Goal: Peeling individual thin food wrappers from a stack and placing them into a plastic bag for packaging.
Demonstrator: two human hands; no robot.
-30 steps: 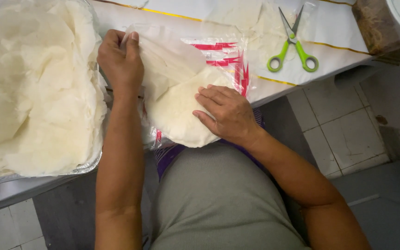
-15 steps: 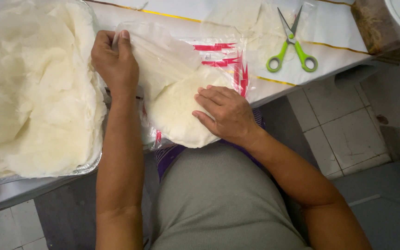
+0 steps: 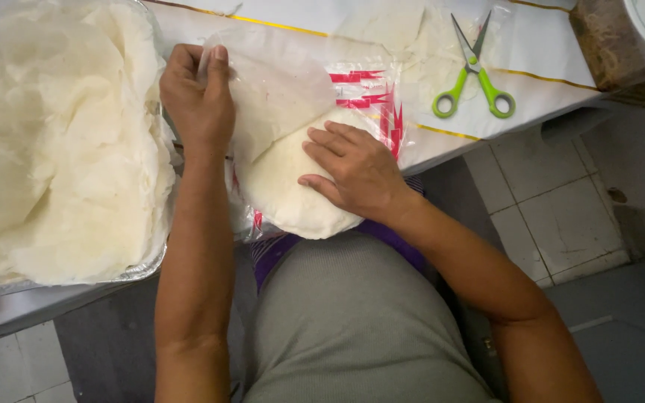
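Hands, two: left hand (image 3: 197,97), right hand (image 3: 352,168); one bag (image 3: 315,89), one scissors (image 3: 473,71).

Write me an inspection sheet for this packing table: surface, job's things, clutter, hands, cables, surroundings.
Surface: white table top with yellow stripes, covered in a sheet.
Job's things: clear plastic bag with red print lies at the table edge; a stack of round pale wafers sits in it, overhanging toward the lap; foil tray heaped with pale thin sheets at the left.
Clutter: green-handled scissors, blades slightly open; brown block at the far corner.
Hands: left hand pinches the bag's edge and lifts it; right hand presses flat on the stack.
Cables: nothing seen.
Surroundings: tiled floor; grey shirt below.
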